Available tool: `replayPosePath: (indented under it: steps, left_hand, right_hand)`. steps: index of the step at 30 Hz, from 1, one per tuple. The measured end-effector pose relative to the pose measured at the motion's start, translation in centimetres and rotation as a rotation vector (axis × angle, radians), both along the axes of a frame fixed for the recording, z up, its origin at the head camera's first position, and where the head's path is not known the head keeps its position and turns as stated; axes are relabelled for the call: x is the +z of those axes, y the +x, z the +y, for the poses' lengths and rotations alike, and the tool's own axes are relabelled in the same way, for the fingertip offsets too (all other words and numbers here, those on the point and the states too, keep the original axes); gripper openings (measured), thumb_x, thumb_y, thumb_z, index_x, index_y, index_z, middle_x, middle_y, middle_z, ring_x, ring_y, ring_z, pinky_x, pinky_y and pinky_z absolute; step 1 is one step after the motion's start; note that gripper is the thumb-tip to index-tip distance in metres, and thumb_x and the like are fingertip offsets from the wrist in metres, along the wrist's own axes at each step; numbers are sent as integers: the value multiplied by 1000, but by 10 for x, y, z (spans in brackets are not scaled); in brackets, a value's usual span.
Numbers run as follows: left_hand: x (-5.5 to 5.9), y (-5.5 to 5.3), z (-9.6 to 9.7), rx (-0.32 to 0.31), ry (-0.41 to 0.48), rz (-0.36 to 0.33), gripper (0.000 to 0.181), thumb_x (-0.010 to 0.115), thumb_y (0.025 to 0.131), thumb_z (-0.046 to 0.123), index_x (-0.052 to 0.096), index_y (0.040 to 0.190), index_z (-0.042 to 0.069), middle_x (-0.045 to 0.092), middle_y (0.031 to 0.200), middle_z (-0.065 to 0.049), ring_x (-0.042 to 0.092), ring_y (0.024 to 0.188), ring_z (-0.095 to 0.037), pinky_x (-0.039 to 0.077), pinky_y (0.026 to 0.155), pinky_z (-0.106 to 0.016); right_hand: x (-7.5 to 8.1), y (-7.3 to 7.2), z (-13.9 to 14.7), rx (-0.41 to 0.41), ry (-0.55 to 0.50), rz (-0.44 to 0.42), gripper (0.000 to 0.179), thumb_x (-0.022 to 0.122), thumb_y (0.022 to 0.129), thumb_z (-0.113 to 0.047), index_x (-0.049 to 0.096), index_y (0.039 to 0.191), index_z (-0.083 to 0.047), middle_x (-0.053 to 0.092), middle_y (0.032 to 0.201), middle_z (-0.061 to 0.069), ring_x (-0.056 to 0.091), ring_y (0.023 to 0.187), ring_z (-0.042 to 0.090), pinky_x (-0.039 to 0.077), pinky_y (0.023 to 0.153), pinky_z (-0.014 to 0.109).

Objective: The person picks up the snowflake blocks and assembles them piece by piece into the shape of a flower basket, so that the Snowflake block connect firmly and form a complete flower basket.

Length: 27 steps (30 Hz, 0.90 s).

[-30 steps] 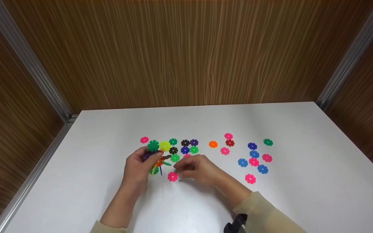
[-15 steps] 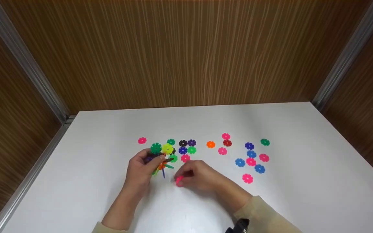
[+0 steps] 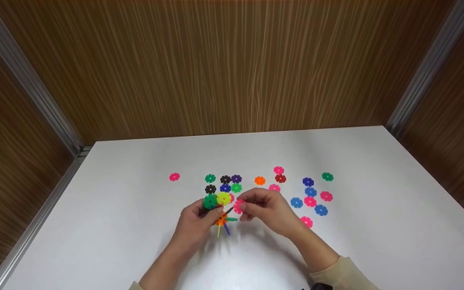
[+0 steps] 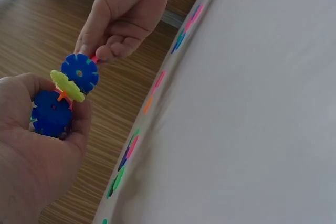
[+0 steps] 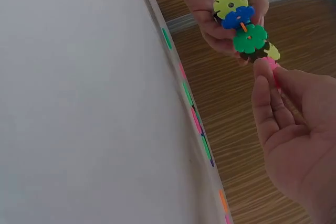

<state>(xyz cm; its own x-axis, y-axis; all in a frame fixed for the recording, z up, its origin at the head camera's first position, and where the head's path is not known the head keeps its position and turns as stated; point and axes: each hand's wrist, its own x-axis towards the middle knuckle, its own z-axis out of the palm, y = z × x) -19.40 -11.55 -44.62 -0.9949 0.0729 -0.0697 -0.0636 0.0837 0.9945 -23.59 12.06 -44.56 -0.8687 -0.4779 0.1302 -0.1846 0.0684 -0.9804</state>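
In the head view my left hand [image 3: 193, 221] grips a cluster of interlocked snowflake discs. A green disc [image 3: 210, 201] and a yellow disc [image 3: 224, 198] stand at its top, with an orange disc [image 3: 220, 220] below and several more edge-on. My right hand [image 3: 271, 210] pinches a pink snowflake disc [image 3: 238, 206] beside the dark disc at the cluster's right side. In the right wrist view the pink disc [image 5: 273, 65] meets the cluster's end; whether its slot is engaged cannot be told. Blue discs [image 4: 80, 73] of the cluster show in the left wrist view.
Loose snowflake discs lie flat on the white table [image 3: 115, 225]: black, purple and green ones behind the hands, an orange disc [image 3: 259, 180] and a dark red disc [image 3: 280, 178] mid-right, blue discs [image 3: 321, 210] farther right. One pink disc [image 3: 174, 177] lies alone at left. A wood-grain panel [image 3: 232, 68] stands behind.
My right hand has picked the near pink disc off the table and raised it to the cluster. My left hand has shifted right with the cluster, and the two hands are closer together.
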Motion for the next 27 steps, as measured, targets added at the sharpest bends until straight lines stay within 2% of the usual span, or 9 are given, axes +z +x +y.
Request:
replayPosePath:
  steps: [4, 9, 15, 20, 27]
  left_hand:
    - [-2, 2, 1, -56, 19, 1, 40, 76, 100, 29, 69, 129, 2, 69, 121, -13, 62, 109, -25, 58, 98, -31]
    - [-3, 3, 0, -84, -19, 13, 41, 80, 97, 31, 69, 128, 6, 67, 121, -8, 60, 116, -27, 57, 101, -34]
    - [-4, 2, 1, -78, -41, 22, 38, 82, 95, 29, 69, 127, 10, 67, 121, -9, 62, 120, -28, 57, 101, -37]
    - [-4, 1, 1, -60, -94, 26, 43, 85, 93, 31, 72, 127, 9, 68, 122, -6, 60, 122, -28, 57, 102, -38]
    - [-4, 3, 0, -54, -110, 14, 41, 87, 90, 31, 74, 123, 10, 70, 117, -4, 60, 117, -26, 58, 100, -35]
  right_hand:
    - [1, 2, -3, -7, -4, 21, 21, 72, 102, -12, 75, 121, -2, 75, 105, 14, 75, 87, 26, 63, 84, 33]
    - [2, 4, -5, -32, 17, 52, 19, 72, 102, -10, 75, 119, -1, 75, 103, 15, 73, 84, 25, 63, 82, 31]
    - [6, 7, -7, -84, 70, 131, 18, 74, 101, -12, 78, 118, -6, 77, 103, 9, 74, 86, 26, 63, 82, 30]
    - [9, 8, -9, -59, 125, 192, 18, 76, 100, -11, 82, 116, -12, 78, 102, 3, 74, 85, 24, 63, 81, 30]
    - [12, 10, -9, -33, 186, 175, 17, 76, 99, -11, 84, 113, -15, 79, 100, 1, 75, 83, 22, 63, 79, 29]
